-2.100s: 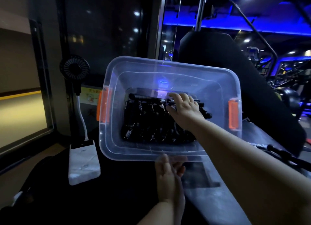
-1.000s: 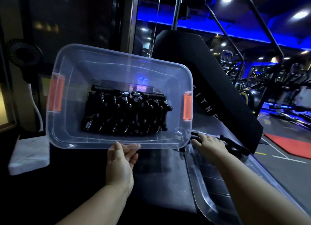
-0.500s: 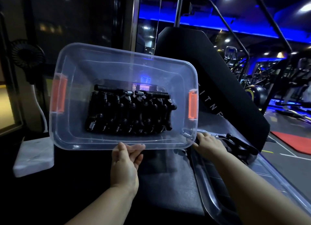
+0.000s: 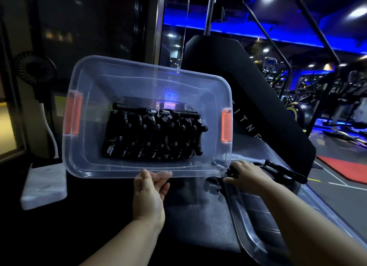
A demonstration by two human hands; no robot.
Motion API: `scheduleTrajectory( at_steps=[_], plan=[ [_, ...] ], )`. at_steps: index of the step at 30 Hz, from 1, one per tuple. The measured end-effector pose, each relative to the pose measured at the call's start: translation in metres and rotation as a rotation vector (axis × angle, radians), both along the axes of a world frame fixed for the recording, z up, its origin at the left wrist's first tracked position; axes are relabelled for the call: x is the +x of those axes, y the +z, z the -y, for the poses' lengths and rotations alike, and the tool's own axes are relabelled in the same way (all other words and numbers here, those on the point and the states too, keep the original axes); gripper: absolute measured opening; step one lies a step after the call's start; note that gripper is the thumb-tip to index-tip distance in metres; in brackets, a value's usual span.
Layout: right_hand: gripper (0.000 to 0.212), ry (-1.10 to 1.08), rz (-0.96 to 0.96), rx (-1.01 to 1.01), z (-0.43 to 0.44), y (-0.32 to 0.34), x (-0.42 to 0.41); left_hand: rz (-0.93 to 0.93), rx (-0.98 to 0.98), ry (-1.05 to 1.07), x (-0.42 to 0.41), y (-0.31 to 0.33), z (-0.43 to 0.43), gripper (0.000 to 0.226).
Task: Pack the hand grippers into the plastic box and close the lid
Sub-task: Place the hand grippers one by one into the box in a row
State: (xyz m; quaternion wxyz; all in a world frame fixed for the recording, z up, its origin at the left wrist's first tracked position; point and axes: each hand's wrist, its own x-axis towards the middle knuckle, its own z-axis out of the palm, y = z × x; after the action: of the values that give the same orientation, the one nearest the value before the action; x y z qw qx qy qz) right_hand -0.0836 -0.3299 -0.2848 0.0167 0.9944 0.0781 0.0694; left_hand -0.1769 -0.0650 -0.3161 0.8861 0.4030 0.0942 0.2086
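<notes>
The plastic box (image 4: 95,166) was tipped up so its open mouth faced the person. The left hand (image 4: 151,194) pinched the middle of the near rim, thumb on top. Inside, the hand grippers (image 4: 153,134) lay packed in a tight black row along the middle, with bare clear floor showing to either side up to the orange latches (image 4: 226,126). The right hand (image 4: 246,174) sat just beside the box's lower right corner, laid over dark handles. I couldn't tell whether it was gripping anything. A loose hand gripper (image 4: 284,172) lay just beyond it. The clear lid (image 4: 248,226) rested flat along the right edge of the dark padded bench (image 4: 198,226). To the left, well apart, were a white block (image 4: 45,186) and a small fan (image 4: 35,70). Behind them, gym machines (image 4: 337,98) stood under blue light.
</notes>
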Motion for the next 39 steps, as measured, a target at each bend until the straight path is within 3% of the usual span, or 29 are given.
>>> scheduleTrajectory(
  at_steps=[16, 25, 35, 39],
  plan=[
    [0.06, 0.268, -0.01, 0.237, 0.004, 0.005, -0.048, -0.002, 0.029, -0.004, 0.0, -0.001, -0.001, 0.032],
    [0.06, 0.342, -0.074, 0.207, -0.003, 0.013, -0.084, -0.005, 0.028, -0.005, -0.001, -0.001, -0.001, 0.032],
    [0.046, 0.342, 0.023, 0.209, -0.018, 0.044, -0.105, -0.023, 0.025, -0.016, -0.001, -0.002, -0.001, 0.033],
    [0.018, 0.355, 0.035, 0.214, -0.033, 0.063, -0.109, -0.027, 0.005, -0.022, 0.0, -0.002, -0.001, 0.031]
  ],
)
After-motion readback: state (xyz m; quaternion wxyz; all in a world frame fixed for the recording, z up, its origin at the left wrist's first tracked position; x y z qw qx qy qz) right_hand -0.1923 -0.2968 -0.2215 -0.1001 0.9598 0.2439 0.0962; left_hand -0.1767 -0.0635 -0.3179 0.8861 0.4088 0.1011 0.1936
